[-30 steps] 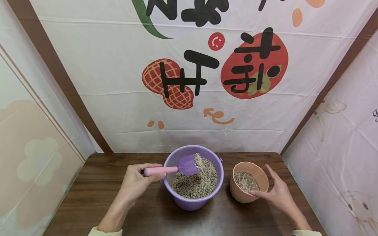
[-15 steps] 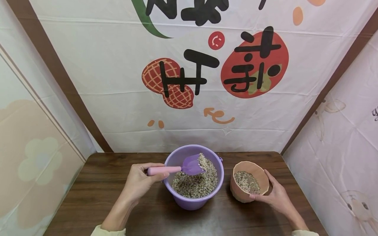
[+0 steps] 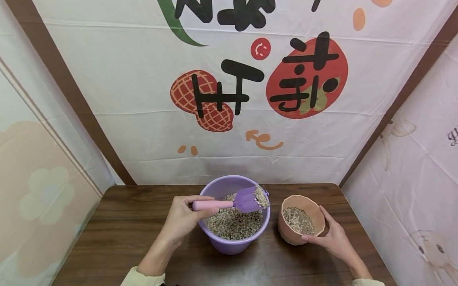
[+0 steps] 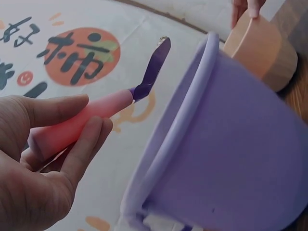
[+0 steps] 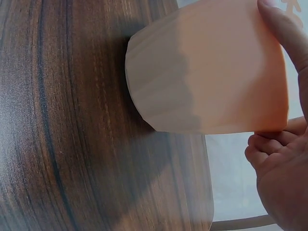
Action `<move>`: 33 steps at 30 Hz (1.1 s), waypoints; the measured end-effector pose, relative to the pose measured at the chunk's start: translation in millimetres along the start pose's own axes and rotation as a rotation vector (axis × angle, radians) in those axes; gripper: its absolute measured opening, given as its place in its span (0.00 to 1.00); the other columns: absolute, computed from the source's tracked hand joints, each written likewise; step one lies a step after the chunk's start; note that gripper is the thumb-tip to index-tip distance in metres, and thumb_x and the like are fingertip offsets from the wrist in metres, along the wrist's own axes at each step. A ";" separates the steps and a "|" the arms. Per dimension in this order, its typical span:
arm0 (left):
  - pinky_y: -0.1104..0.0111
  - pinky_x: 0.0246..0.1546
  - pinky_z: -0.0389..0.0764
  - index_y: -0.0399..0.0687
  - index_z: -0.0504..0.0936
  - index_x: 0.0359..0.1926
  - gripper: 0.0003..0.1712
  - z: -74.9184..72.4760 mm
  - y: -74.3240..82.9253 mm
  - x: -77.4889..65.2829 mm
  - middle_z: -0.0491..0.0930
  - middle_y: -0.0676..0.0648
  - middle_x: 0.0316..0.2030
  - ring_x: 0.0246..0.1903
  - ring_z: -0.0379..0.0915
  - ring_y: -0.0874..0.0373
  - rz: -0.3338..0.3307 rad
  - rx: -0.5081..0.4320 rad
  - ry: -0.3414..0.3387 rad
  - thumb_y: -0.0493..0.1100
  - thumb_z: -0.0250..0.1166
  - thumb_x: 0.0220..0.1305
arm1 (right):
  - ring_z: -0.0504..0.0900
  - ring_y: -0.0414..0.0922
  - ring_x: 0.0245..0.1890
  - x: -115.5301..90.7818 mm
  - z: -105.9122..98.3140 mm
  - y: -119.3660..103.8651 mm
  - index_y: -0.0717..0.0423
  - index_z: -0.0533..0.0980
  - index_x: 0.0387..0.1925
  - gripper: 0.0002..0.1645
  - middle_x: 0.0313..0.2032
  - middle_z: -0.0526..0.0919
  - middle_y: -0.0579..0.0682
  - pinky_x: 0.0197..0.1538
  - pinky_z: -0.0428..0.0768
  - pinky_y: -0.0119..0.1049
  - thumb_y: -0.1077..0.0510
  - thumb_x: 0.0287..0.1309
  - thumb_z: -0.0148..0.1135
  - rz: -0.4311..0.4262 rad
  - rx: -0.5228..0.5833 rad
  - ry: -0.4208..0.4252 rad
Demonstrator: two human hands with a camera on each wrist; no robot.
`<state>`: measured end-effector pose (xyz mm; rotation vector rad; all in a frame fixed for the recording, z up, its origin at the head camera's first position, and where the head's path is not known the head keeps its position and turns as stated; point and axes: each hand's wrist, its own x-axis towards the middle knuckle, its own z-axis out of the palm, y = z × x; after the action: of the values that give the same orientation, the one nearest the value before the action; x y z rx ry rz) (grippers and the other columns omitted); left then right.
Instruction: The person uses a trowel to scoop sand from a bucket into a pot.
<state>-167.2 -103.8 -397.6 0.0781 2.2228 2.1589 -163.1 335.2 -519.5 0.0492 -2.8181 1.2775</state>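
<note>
My left hand [image 3: 181, 222] grips the pink handle of a toy shovel [image 3: 247, 200]. Its purple blade, bearing a small heap of pale grit [image 3: 261, 197], hovers over the right part of a purple bucket [image 3: 229, 247]. Coarse grit [image 3: 234, 226] covers the bucket's inside. To the right stands an orange-peach flowerpot [image 3: 291, 236], partly filled with similar grit. My right hand [image 3: 334, 240] holds this pot by its right side, thumb near the front rim and fingers behind. In the left wrist view the shovel [image 4: 155, 67] is above the bucket's rim, apart from it.
Everything stands on a dark wooden table [image 3: 121, 222]. Behind it hangs a white printed cloth [image 3: 143, 139], close to the table's back edge. A patterned cloth [image 3: 422, 178] hangs at the right. A narrow gap separates bucket and pot.
My left hand has carried the loaded shovel rightward across the bucket. My right hand has closed in on the pot and now holds its rim. Bucket and pot have hardly moved.
</note>
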 end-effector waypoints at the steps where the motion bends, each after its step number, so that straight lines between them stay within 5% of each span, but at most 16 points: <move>1: 0.69 0.35 0.83 0.28 0.86 0.45 0.19 3.0 0.5 0.8 0.87 0.37 0.37 0.33 0.83 0.56 -0.001 -0.019 -0.011 0.29 0.77 0.51 | 0.56 0.72 0.71 0.1 0.0 0.0 0.68 0.48 0.78 0.76 0.72 0.56 0.75 0.66 0.61 0.67 0.46 0.39 0.86 -0.002 -0.001 -0.002; 10: 0.68 0.34 0.83 0.30 0.88 0.43 0.16 29.6 3.8 5.4 0.88 0.38 0.37 0.31 0.83 0.57 0.051 -0.023 -0.086 0.29 0.77 0.51 | 0.56 0.71 0.71 0.6 -0.3 -1.2 0.68 0.48 0.78 0.75 0.73 0.56 0.74 0.66 0.61 0.66 0.47 0.39 0.86 -0.002 0.002 -0.002; 23: 0.74 0.26 0.76 0.35 0.90 0.40 0.15 66.7 -1.8 6.6 0.87 0.42 0.33 0.25 0.74 0.62 0.109 0.059 -0.078 0.29 0.78 0.48 | 0.57 0.72 0.70 -0.4 0.1 -1.5 0.68 0.49 0.77 0.74 0.72 0.57 0.75 0.66 0.61 0.66 0.47 0.40 0.86 -0.001 -0.007 0.002; 33: 0.72 0.28 0.77 0.42 0.91 0.38 0.13 86.7 -4.9 10.6 0.88 0.50 0.33 0.30 0.76 0.62 0.170 0.217 -0.094 0.36 0.80 0.48 | 0.55 0.74 0.70 -1.4 -1.1 -3.0 0.67 0.47 0.78 0.74 0.73 0.54 0.76 0.66 0.61 0.68 0.47 0.41 0.85 0.011 0.007 -0.014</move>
<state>-172.2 -16.8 -405.0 0.3802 2.4665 1.9318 -161.5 334.1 -516.6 0.0434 -2.8297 1.2950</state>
